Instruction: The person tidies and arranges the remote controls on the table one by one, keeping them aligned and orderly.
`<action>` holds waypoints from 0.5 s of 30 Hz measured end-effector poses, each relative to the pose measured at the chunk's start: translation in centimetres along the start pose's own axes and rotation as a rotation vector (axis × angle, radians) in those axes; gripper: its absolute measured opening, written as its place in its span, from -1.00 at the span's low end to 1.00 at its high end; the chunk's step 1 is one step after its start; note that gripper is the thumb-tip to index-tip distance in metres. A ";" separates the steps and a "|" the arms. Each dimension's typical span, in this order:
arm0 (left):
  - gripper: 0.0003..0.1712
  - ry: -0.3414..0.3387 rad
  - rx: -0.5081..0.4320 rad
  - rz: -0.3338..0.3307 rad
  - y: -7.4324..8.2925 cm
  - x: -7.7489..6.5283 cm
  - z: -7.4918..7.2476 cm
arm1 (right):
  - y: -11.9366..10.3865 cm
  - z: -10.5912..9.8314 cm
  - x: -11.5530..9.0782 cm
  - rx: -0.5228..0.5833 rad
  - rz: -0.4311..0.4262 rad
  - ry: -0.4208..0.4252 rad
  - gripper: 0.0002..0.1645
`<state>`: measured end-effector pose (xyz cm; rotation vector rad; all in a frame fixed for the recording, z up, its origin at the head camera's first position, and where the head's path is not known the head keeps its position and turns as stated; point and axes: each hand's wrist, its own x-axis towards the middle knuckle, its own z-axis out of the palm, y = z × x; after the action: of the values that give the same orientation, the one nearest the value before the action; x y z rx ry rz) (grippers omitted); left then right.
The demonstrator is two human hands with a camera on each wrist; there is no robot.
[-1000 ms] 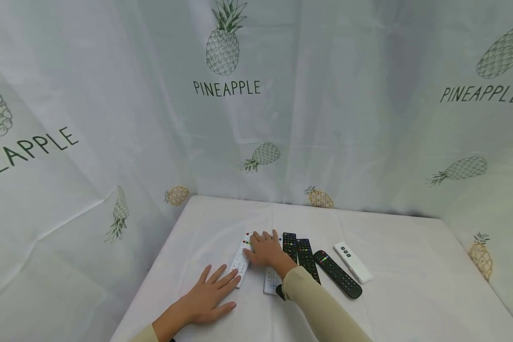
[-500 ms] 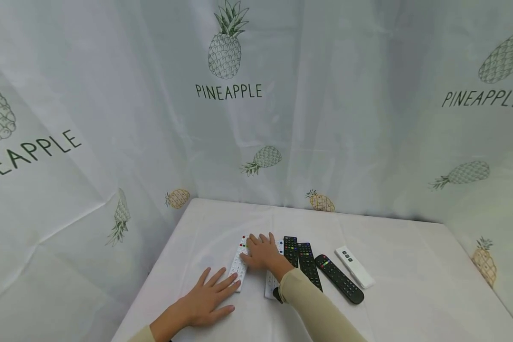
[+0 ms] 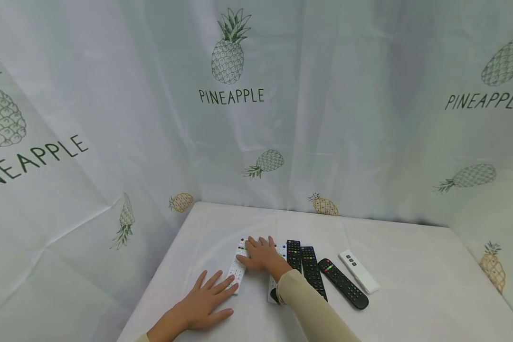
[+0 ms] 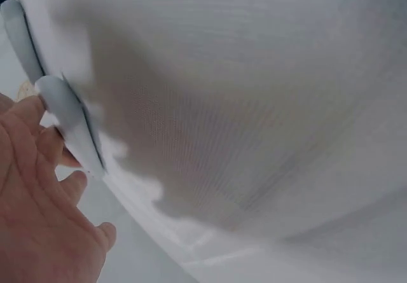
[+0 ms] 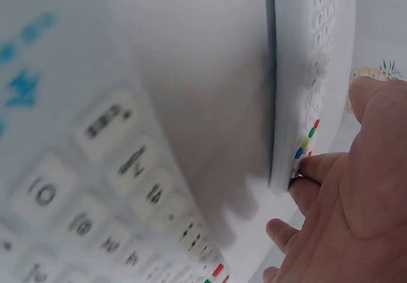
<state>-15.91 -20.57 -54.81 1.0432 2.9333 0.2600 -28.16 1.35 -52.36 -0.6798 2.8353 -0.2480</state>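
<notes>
A white remote control (image 3: 237, 271) with coloured buttons at its far end lies slightly slanted on the white-covered table. My left hand (image 3: 203, 304) is spread flat, its fingertips at the near end of this remote; in the left wrist view they meet its edge (image 4: 67, 117). My right hand (image 3: 262, 256) reaches across to the far end, fingers extended. Seen from the right wrist, its fingertips touch the remote (image 5: 299, 86) beside the coloured buttons. A second white remote (image 3: 280, 250) lies to the right, partly hidden under my right hand and forearm.
Right of the white remotes lie two long black remotes (image 3: 294, 254) side by side, then a rounded black remote (image 3: 343, 283) set at a slant. Farthest right is a small white remote (image 3: 359, 271) with few buttons. A pineapple-print curtain (image 3: 346, 118) hangs behind the table.
The left white remote has shifted slightly left, together with my right hand, so the gap to the second white remote is wider. The head view has tilted a little; the other remotes stay put.
</notes>
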 end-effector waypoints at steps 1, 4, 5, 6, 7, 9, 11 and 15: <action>-0.32 0.000 -0.004 0.000 0.0 -0.1 0.0 | -0.1 0.1 0.1 0.003 0.001 0.001 -0.12; -0.31 0.007 -0.025 0.005 0.0 -0.2 0.0 | -0.2 0.4 0.5 -0.005 0.008 -0.023 -0.12; -0.30 0.007 -0.026 0.005 0.0 -0.2 0.1 | -0.2 0.4 0.6 -0.017 0.008 -0.022 -0.12; -0.30 0.007 -0.023 0.002 0.1 -0.2 0.0 | -0.3 0.3 0.6 -0.030 0.007 -0.017 -0.13; -0.29 0.006 -0.028 -0.001 0.1 -0.1 0.0 | -0.4 0.1 0.6 -0.044 0.007 -0.016 -0.13; -0.28 0.007 -0.027 -0.008 0.1 0.0 0.0 | -0.6 -0.3 0.6 -0.070 0.005 -0.009 -0.13; -0.26 -0.002 -0.022 -0.017 0.0 0.1 -0.1 | -0.7 -0.7 0.7 -0.083 0.001 -0.001 -0.14; -0.26 -0.010 -0.032 -0.034 -0.1 0.2 -0.3 | -0.9 -0.8 1.0 -0.079 -0.003 -0.024 -0.12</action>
<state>-16.12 -20.58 -54.48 0.9864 2.9249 0.2983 -28.82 0.20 -51.55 -0.6978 2.8340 -0.1272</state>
